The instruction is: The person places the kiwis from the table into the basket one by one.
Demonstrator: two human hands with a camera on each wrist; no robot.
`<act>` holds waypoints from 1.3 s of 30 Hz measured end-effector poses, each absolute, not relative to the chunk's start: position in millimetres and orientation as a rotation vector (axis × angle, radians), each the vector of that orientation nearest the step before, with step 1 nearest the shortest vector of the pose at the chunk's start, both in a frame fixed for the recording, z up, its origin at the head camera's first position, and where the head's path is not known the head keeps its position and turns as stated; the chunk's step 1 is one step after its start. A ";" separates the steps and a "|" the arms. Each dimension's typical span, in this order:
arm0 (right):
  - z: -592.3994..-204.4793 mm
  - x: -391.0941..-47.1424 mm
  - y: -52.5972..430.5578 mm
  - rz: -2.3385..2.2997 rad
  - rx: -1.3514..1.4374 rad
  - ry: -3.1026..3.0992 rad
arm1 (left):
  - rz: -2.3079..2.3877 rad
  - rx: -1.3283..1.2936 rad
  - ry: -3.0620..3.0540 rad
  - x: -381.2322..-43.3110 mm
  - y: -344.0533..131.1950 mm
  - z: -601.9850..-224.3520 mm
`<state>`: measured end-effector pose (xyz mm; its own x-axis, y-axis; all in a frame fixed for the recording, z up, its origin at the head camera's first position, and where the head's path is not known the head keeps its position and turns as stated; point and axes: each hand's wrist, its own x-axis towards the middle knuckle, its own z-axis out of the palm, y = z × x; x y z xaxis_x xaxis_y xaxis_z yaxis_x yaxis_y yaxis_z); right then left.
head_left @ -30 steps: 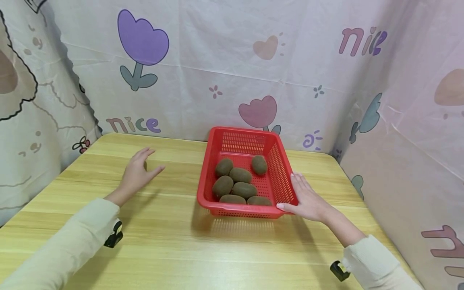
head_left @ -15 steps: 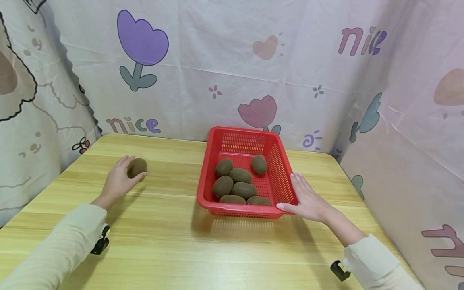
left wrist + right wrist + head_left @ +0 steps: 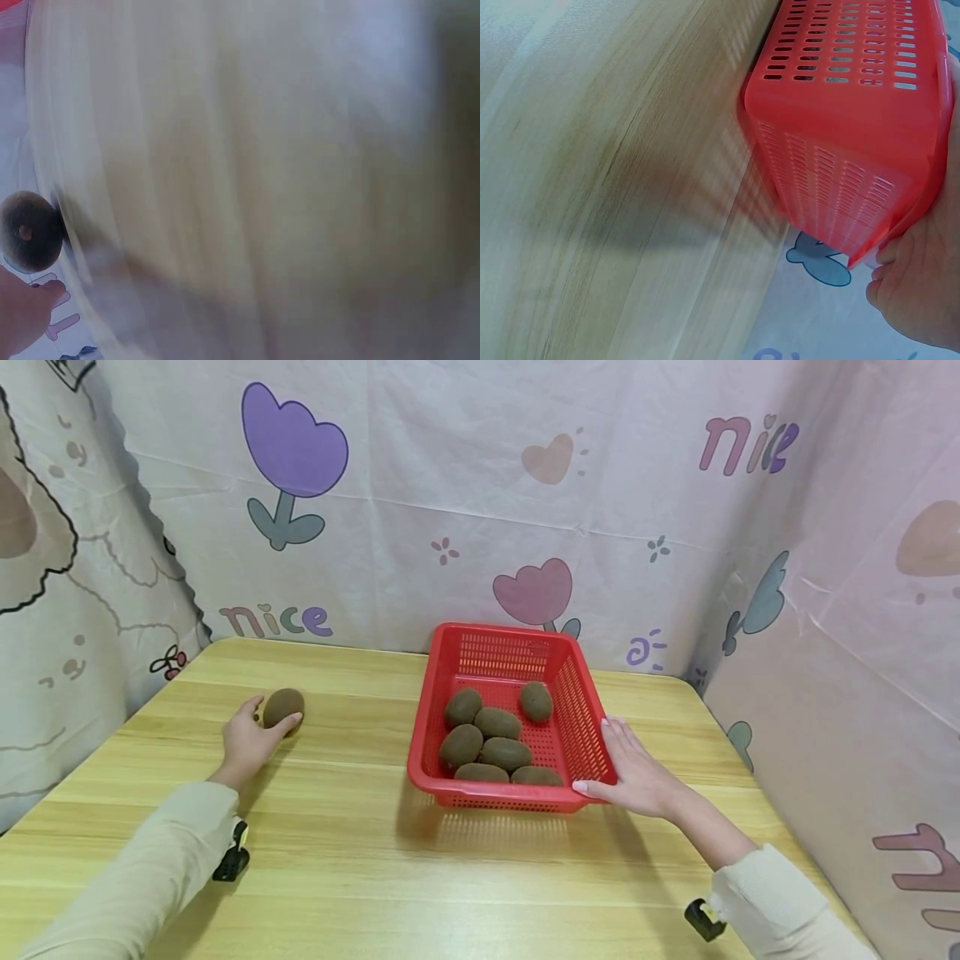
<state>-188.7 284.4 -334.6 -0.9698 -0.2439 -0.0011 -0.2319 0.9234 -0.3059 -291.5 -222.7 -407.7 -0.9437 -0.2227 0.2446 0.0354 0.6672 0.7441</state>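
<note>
A brown kiwi fruit (image 3: 283, 711) sits on the left part of the wooden table. Around its near-left side is my left hand (image 3: 247, 743), thumb overlapping the fruit in the head view and fingers spread behind it. In the left wrist view the thumb (image 3: 52, 292) shows just apart from the kiwi fruit (image 3: 31, 231). My right hand (image 3: 637, 774) rests on the near right corner of a red plastic basket (image 3: 495, 792), fingers straight along the right rim, thumb on the front rim. Several kiwi fruits (image 3: 497, 722) lie inside the basket.
The light wooden table (image 3: 360, 860) carries the basket, whose far side stands near the back edge. A patterned cloth (image 3: 420, 468) hangs behind the table and along both sides. Black wrist cameras (image 3: 231, 853) hang below both sleeves.
My left hand has shifted left and nearer, baring the kiwi fruit it mostly hid; over the last half second it moved only slightly. The kiwi fruit, right hand and basket stay in place.
</note>
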 end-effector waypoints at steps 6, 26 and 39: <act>-336.0 -188.4 285.0 -0.480 -0.374 3.046 | -1.195 0.181 -2.552 -293.2 -215.1 -410.6; -334.1 -188.5 284.8 -0.477 -0.370 3.042 | -1.161 0.308 -2.569 -301.8 -211.1 -408.0; -334.8 -189.3 284.7 -0.474 -0.375 3.048 | -1.100 -0.004 -2.599 -300.5 -210.8 -403.5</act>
<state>-189.3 284.7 -334.8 -0.9703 -0.2419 0.0031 -0.2315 0.9244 -0.3031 -300.5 -210.8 -403.5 -0.9495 -0.1197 0.2900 0.1249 0.7037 0.6994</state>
